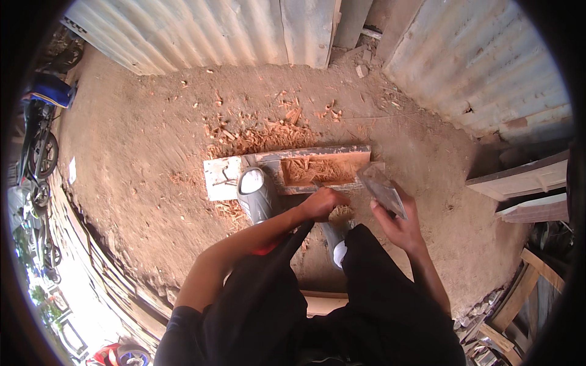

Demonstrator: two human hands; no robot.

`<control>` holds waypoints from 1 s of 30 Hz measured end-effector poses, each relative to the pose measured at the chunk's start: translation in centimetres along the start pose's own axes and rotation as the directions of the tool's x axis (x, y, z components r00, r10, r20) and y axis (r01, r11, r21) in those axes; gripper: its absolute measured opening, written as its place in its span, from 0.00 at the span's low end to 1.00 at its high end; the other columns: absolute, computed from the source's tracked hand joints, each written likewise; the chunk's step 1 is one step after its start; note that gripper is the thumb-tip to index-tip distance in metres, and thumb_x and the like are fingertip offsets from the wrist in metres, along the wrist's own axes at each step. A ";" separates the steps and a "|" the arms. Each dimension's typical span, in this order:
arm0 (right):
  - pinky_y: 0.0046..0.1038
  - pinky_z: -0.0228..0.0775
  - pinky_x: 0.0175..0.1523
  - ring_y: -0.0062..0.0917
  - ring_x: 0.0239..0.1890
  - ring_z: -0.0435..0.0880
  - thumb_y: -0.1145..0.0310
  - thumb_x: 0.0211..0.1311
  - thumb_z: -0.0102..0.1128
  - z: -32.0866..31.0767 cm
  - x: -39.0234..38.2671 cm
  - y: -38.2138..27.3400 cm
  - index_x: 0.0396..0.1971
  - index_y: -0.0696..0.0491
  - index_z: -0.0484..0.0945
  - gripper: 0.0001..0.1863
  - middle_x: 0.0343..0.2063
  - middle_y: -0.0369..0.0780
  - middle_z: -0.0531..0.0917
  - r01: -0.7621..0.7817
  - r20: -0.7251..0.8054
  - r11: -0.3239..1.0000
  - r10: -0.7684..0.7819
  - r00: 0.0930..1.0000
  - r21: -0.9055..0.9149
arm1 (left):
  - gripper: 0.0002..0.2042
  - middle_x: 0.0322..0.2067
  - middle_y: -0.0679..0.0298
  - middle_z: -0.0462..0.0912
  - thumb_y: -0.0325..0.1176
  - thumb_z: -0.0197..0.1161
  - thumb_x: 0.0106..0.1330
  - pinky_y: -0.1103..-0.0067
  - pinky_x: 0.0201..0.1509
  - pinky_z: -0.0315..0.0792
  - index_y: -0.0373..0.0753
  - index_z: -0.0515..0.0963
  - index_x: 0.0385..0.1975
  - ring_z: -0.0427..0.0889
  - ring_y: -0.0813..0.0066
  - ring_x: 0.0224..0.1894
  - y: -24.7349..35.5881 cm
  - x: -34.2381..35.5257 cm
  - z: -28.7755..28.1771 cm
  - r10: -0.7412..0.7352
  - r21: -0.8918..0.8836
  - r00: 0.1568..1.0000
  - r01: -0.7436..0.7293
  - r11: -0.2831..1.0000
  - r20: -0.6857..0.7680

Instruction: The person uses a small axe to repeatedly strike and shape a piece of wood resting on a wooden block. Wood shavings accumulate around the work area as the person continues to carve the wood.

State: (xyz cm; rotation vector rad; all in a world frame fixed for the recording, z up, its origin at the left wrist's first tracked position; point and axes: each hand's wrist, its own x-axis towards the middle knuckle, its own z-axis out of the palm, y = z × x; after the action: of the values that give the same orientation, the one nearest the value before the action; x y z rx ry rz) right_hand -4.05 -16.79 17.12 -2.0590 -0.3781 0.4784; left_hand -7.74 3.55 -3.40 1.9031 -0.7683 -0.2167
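A thick wooden plank point(267, 163) with worn paint lies on the ground in front of me, a rectangular hollow cut into its right part. Loose wood chips point(317, 169) fill much of that hollow. My left hand point(322, 204) is closed around a chisel point(317, 183), whose dark end points at the near edge of the hollow; the grip hides most of it. Off to the right, my right hand point(401, 224) grasps a flat greyish wooden block point(383, 190), raised near the plank's right end. My left shoe point(256, 194) presses on the plank's left part.
Shavings point(262, 139) are scattered over the dirt floor beyond the plank. Corrugated metal sheets point(195, 30) stand at the far side. Wooden boards point(522, 180) and scrap timber point(519, 290) lie at right. Parked motorcycles point(44, 152) line the left edge.
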 end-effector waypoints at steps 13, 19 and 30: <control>0.35 0.76 0.46 0.40 0.42 0.86 0.64 0.67 0.63 2.5 -0.5 -0.6 0.50 0.57 0.80 0.16 0.39 0.48 0.86 0.044 0.092 0.997 -0.050 0.995 0.068 | 0.17 0.35 0.58 0.84 0.34 0.73 0.51 0.69 0.45 0.74 0.37 0.81 0.40 0.82 0.62 0.36 -4.9 -0.6 0.4 -0.178 -0.333 0.910 0.047 0.942 -0.374; 0.36 0.77 0.46 0.45 0.42 0.87 0.63 0.67 0.64 3.7 -0.2 -1.5 0.52 0.57 0.79 0.18 0.39 0.51 0.86 0.022 0.174 0.994 -0.002 0.985 -0.112 | 0.17 0.40 0.61 0.85 0.28 0.73 0.52 0.73 0.50 0.76 0.35 0.81 0.43 0.84 0.72 0.43 -7.6 -3.4 1.6 -0.217 -0.286 0.910 0.116 0.951 -0.354; 0.40 0.76 0.48 0.48 0.45 0.86 0.60 0.68 0.62 6.0 -1.0 0.3 0.56 0.56 0.76 0.22 0.40 0.54 0.85 -0.038 0.215 0.999 0.042 0.976 -0.021 | 0.14 0.37 0.61 0.84 0.26 0.70 0.56 0.72 0.49 0.77 0.35 0.80 0.42 0.83 0.71 0.41 -1.8 -0.3 -1.0 -0.457 -0.847 0.793 -0.133 0.515 -0.403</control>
State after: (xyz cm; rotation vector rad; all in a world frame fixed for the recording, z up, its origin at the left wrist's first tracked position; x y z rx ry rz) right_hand -7.75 -12.90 14.23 -2.0396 -0.4711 0.7289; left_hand -6.73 4.95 -4.60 0.9493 0.0390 -0.0758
